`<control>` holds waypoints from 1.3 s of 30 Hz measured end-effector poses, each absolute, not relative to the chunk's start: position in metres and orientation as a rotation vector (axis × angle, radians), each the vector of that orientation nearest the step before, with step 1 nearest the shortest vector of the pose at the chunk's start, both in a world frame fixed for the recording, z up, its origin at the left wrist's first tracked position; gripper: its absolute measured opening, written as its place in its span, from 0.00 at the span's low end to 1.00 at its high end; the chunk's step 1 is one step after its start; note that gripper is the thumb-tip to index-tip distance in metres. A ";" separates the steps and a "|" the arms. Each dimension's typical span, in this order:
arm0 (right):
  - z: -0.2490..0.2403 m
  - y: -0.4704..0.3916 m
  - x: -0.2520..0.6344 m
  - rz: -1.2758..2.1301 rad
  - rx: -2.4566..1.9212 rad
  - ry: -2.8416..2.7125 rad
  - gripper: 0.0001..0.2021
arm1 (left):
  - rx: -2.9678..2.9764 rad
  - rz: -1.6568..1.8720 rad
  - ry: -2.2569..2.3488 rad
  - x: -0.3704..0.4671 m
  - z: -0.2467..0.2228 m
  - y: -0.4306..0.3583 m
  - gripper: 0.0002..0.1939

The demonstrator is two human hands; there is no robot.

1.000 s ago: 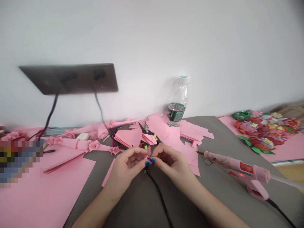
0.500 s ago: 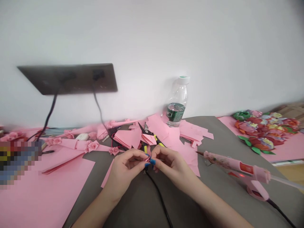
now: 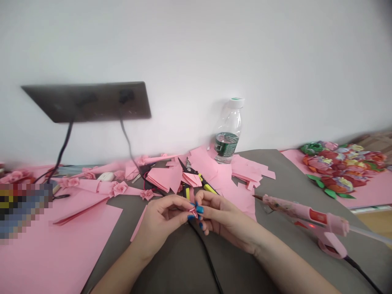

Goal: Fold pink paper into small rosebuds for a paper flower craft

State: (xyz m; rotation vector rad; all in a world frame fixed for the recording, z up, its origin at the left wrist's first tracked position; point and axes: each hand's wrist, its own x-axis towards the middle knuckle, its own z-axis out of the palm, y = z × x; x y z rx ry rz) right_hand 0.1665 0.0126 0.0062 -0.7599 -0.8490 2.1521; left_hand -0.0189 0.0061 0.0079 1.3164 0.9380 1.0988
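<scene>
Between my fingertips is a small pink paper rose [image 3: 193, 212] with a spiral centre, mostly covered by the fingers. My left hand [image 3: 167, 216] pinches it from the left with thumb and forefinger. From the right, my right hand [image 3: 222, 214] closes thumb and forefinger on it, its lower fingers curled beneath. Just beyond the hands lie pliers with black and yellow handles [image 3: 206, 184], among cut pink paper pieces [image 3: 165, 175]. A black cable [image 3: 206, 253] runs on the grey table below my hands.
A pink glue gun [image 3: 309, 220], its light red, lies at right. Coloured paper flowers [image 3: 339, 163] sit behind it. A water bottle [image 3: 228, 134] stands against the wall. Pink paper sheets [image 3: 61, 253] and rose-trimmed paper strips [image 3: 104, 187] lie left, below a dark socket panel [image 3: 92, 102].
The rose has turned in my fingers so its spiral faces me more. My right hand has rotated slightly, and its lower fingers now show beneath the rose.
</scene>
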 end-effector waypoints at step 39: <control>0.007 0.015 0.168 1.434 -0.957 -1.548 0.12 | 1.135 1.082 0.966 -0.016 0.005 0.009 0.05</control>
